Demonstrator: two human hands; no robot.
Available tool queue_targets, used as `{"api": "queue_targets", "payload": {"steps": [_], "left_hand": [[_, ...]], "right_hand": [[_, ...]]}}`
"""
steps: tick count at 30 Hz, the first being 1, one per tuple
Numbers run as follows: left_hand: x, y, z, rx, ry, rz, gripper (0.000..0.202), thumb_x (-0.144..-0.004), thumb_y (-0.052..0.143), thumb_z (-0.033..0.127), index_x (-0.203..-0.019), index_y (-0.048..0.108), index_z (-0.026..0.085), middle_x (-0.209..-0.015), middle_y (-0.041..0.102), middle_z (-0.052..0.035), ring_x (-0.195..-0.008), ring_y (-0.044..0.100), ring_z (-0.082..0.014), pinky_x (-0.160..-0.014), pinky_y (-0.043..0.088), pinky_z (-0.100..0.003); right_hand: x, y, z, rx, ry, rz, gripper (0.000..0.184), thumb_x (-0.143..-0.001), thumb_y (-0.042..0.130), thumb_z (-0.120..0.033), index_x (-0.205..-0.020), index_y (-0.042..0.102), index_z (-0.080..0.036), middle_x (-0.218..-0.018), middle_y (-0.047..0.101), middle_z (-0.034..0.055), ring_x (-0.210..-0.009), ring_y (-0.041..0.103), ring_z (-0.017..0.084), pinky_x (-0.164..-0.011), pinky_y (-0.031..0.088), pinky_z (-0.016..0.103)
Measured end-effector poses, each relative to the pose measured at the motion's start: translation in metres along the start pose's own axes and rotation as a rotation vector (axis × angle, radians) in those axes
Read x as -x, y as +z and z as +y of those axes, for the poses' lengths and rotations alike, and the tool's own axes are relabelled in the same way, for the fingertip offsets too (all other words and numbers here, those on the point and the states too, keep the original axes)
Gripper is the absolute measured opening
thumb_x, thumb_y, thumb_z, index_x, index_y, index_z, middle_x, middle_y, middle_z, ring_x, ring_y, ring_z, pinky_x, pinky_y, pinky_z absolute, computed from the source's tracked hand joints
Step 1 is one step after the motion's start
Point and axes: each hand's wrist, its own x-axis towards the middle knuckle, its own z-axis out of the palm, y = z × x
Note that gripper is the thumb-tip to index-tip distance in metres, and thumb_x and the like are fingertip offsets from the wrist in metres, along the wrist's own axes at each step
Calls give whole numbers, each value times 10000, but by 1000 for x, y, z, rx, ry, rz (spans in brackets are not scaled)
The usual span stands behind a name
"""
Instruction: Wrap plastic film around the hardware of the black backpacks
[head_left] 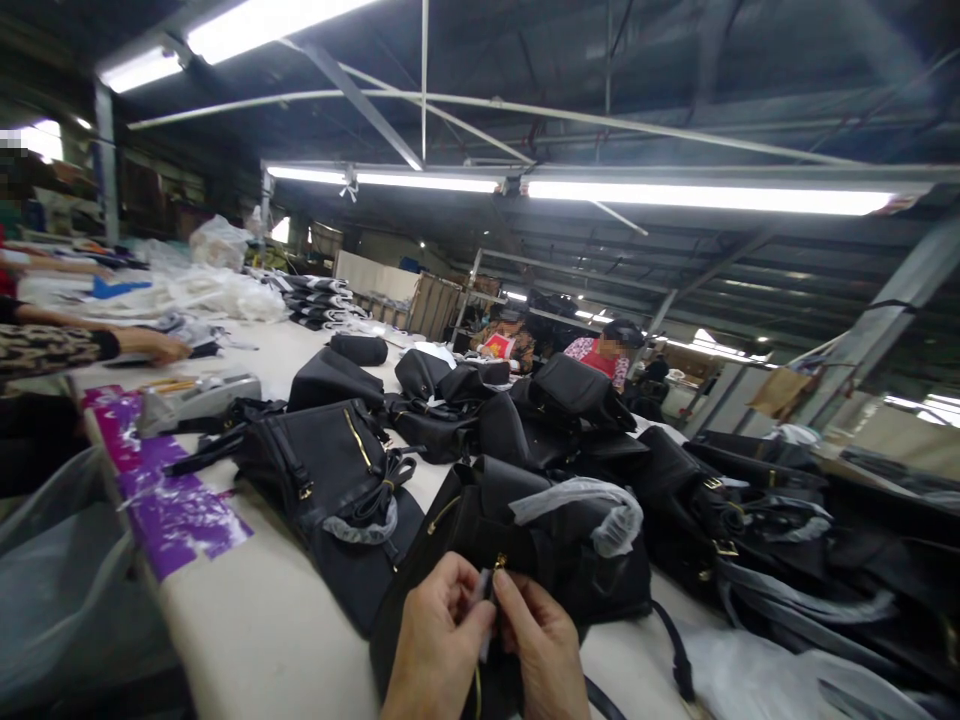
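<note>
My left hand (439, 640) and my right hand (541, 645) meet at the bottom centre, both pinched together on a small pale piece by the gold zip pull of a black handbag (525, 545). That handbag lies on the white table (262, 620) right in front of me, its handle wrapped in clear plastic (592, 505). What exactly the fingers pinch is too small to name.
Another black handbag (334, 470) lies to the left, and several more are heaped behind and to the right. Purple tape (169, 500) marks the table's left edge. A co-worker's arm (90, 345) rests far left. Another person (611, 350) sits across. Clear bags (750, 675) lie lower right.
</note>
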Motion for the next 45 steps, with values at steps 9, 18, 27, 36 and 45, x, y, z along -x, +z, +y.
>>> {"api": "queue_targets", "payload": {"steps": [9, 18, 27, 36, 45], "left_hand": [[2, -2, -8, -61, 53, 4, 44, -734, 572, 171, -701, 558, 195, -594, 561, 34, -559, 539, -144, -552, 415, -231], [-2, -3, -1, -18, 5, -56, 146, -683, 565, 166, -822, 611, 164, -591, 538, 43, -557, 545, -142, -552, 427, -232], [-6, -9, 7, -199, -13, -80, 335, -871, 433, 408, -639, 547, 195, -560, 593, -14, -515, 563, -167, -496, 381, -251], [-3, -4, 16, -367, 166, -56, 213, -872, 469, 281, -732, 607, 198, -667, 673, -44, -623, 627, -189, -588, 422, -254], [-5, -5, 7, -202, 99, -70, 183, -853, 491, 271, -704, 570, 201, -639, 611, -4, -607, 611, -168, -570, 463, -227]], "right_hand": [[-1, 2, 4, -32, 12, 5, 467, -617, 803, -601, -695, 735, -146, -507, 467, -50, -492, 338, 84, -453, 276, 214], [-7, 1, 10, -130, 37, 4, 389, -616, 832, -524, -683, 721, -158, -497, 489, -52, -483, 369, 93, -456, 308, 216], [-8, 3, 15, -212, 93, 21, 454, -551, 867, -557, -660, 697, -151, -440, 429, -83, -453, 327, 64, -434, 266, 185], [-8, 4, 16, -314, 118, -14, 377, -589, 869, -495, -692, 708, -170, -538, 591, -39, -485, 457, 98, -457, 353, 214], [-6, 5, 12, -289, 133, -14, 416, -581, 861, -511, -739, 716, -155, -435, 498, -70, -391, 411, 89, -406, 318, 224]]}}
